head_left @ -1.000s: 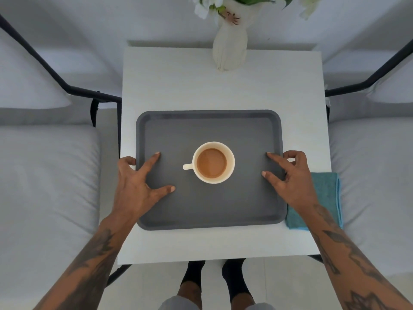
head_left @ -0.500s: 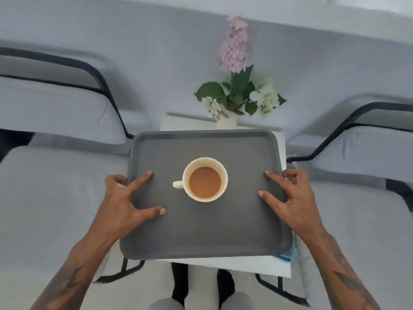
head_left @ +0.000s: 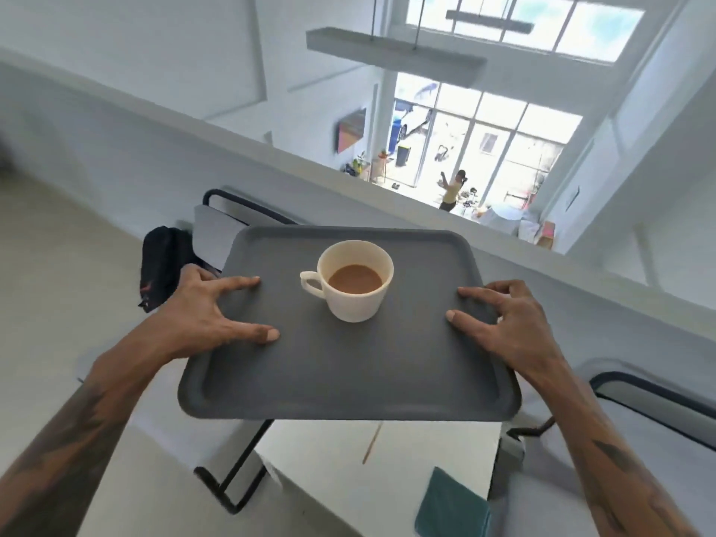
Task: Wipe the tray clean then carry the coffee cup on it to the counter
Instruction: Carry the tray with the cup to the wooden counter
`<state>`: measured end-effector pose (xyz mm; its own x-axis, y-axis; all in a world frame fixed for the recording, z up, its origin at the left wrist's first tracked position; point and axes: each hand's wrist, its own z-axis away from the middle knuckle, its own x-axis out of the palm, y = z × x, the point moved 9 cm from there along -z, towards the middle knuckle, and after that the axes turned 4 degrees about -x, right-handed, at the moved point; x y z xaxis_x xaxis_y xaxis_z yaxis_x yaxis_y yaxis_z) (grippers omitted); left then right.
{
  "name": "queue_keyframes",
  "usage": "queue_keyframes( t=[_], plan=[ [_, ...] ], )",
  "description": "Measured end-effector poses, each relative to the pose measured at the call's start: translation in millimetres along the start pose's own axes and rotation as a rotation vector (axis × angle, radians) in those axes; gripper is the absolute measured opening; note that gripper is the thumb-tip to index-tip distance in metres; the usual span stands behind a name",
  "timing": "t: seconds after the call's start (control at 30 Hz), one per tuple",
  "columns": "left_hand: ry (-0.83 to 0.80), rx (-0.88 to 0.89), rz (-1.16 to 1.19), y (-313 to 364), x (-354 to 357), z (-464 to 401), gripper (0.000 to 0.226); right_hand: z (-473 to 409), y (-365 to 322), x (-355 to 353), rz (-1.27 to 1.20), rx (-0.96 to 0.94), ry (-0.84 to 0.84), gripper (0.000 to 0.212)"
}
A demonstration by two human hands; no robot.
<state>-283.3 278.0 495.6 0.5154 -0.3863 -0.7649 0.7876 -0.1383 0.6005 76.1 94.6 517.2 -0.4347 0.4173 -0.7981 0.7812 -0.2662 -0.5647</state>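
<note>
A dark grey tray [head_left: 341, 377] is held in the air, level, well above the white table [head_left: 329, 455]. A white coffee cup [head_left: 354, 281] full of milky coffee stands upright near the tray's middle, handle to the left. My left hand [head_left: 205, 312] grips the tray's left edge, thumb and forefinger spread on top. My right hand [head_left: 503, 319] grips the right edge the same way. The remaining fingers of both hands curl under the rim, hidden.
A teal cloth [head_left: 451, 505] lies on the white table's near right corner. Grey cushioned chairs with black frames [head_left: 240, 459] flank the table. A black bag [head_left: 162, 265] sits at left. A low grey wall [head_left: 271, 168] runs ahead; beyond it a person [head_left: 453, 189] stands by large windows.
The tray with the cup has been lifted off the table and raised. My view has swung up and turned, so the vase is gone and the room beyond the wall shows.
</note>
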Motion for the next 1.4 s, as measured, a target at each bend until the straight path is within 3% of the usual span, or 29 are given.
queue_keyframes(
  t=[0.27,0.57,0.7,0.8,0.93,1.07,1.4],
  plan=[
    [0.209,-0.153,0.073,-75,-110,115,0.092,-7,-144,20,-0.005,-0.255,-0.136,0.045],
    [0.484,-0.414,0.074,-233,-240,334,0.103,77,-384,117,-0.093,-0.585,-0.31,0.046],
    [0.61,-0.523,0.054,-307,-282,457,0.1,155,-491,176,-0.17,-0.717,-0.404,0.047],
    [0.69,-0.669,0.059,-362,-300,554,0.089,221,-571,219,-0.221,-0.822,-0.491,0.049],
    [0.797,-0.86,0.062,-423,-313,680,0.091,317,-676,267,-0.281,-0.992,-0.608,0.051],
    [0.917,-1.059,0.095,-464,-314,795,0.081,417,-777,309,-0.348,-1.161,-0.73,0.053],
    [1.145,-1.511,0.236,-551,-296,1040,0.087,699,-995,389,-0.501,-1.56,-1.049,0.048]
  ],
)
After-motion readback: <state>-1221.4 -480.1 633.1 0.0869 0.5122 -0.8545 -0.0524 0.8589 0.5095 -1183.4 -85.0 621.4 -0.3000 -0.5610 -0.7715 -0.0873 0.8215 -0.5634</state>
